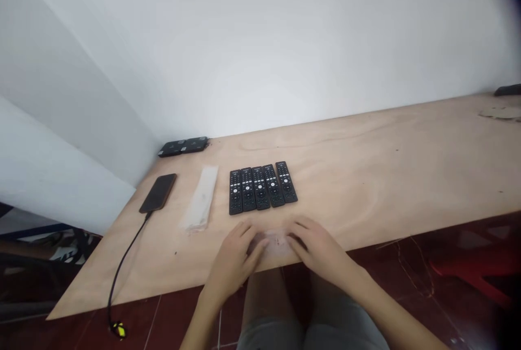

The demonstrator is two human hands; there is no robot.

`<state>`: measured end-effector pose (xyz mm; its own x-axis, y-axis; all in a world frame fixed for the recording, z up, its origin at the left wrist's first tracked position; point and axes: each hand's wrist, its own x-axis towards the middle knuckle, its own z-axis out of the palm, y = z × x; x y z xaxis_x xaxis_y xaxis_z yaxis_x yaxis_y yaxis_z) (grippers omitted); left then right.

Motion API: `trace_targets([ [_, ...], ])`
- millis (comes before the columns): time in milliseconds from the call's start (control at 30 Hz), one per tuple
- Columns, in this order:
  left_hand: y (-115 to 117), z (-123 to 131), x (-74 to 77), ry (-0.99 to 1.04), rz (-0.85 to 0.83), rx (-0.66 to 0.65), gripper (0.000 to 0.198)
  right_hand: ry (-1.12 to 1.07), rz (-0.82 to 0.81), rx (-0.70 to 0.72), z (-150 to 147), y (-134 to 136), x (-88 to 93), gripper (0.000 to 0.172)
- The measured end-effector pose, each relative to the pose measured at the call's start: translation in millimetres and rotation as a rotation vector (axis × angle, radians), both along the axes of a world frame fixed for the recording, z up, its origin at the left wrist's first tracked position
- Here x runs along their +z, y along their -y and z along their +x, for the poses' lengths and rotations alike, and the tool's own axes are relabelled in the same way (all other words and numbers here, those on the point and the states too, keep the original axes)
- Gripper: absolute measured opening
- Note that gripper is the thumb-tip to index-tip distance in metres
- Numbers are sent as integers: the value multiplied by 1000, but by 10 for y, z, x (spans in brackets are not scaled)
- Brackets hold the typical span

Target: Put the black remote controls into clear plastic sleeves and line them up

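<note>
Both hands are at the front edge of the plywood table (345, 176), over a clear plastic bag (272, 242). My left hand (238, 258) has its fingers curled onto the bag's left side. My right hand (319, 247) presses onto its right side, and the fingers hide part of the plastic. Just beyond them, several black remote controls (260, 188) lie side by side with their buttons up. A flattened clear plastic sleeve (201, 198) lies to their left.
A black smartphone (158, 193) lies at the left, its black cable (126, 255) running over the table edge to a yellow-marked end (119, 330) on the red floor. Flat black boxes (183, 147) sit in the back corner against white walls. A red stool (468, 268) stands at right.
</note>
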<state>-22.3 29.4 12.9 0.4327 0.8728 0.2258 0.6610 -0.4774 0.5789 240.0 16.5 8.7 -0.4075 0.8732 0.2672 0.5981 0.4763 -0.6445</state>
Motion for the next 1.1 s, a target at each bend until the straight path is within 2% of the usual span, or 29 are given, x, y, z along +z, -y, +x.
trace_targets([
  [133, -52, -34, -69, 25, -2, 82, 23, -66, -27, -44, 204, -41, -101, 13],
  [300, -117, -102, -131, 135, -68, 165, 19, -85, -56, -39, 440, -27, -72, 13],
  [533, -179, -177, -163, 310, -170, 250, 28, -117, -55, -50, 686, -24, -130, 16],
  [700, -181, -197, -188, 571, -251, 346, 33, -140, -82, -94, 881, -51, -149, 14],
  [800, -177, -187, -187, 634, -286, 362, 36, -178, -136, -106, 973, -75, -127, 16],
  [933, -194, -171, -182, 645, -206, 322, 32, -206, -49, -143, 896, -172, -79, 24],
  [1100, -198, -184, -214, 646, -206, 316, 32, -136, -18, -66, 436, -357, -5, 26],
])
